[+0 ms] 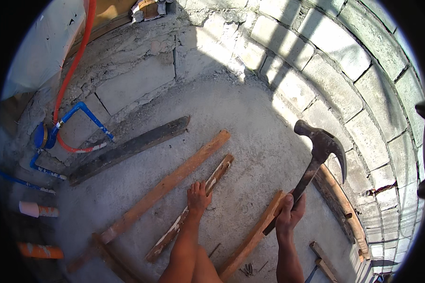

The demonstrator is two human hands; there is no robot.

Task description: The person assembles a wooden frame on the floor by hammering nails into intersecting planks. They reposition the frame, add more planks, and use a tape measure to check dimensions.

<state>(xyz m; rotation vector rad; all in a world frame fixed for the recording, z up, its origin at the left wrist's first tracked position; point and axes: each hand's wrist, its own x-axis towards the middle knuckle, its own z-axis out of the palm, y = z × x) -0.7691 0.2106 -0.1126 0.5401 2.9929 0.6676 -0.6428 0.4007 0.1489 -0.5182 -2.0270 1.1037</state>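
Note:
My right hand (pixel 289 218) is wrapped round the handle of a claw hammer (pixel 322 145), held raised with its dark head upward and its claw curving to the right. Below the floor's middle, my left hand (pixel 199 198) grips a narrow wood strip (pixel 170 233) with whitish patches, which slants across the concrete. Its fingers curl over the strip's upper part; my palm hides where they meet. Beside the hammer's handle lies a brown wood batten (pixel 250 245), partly behind my right hand. A longer reddish batten (pixel 170 184) rests left of my left hand.
A dark grey plank (pixel 132 150) lies nearer the block wall (pixel 335 85). Blue pipes (pixel 82 108) and a red hose (pixel 73 70) stand at the left, with an orange pipe end (pixel 40 251) below. More timber (pixel 342 203) lies along the right wall. Several nails (pixel 247 270) are on the floor.

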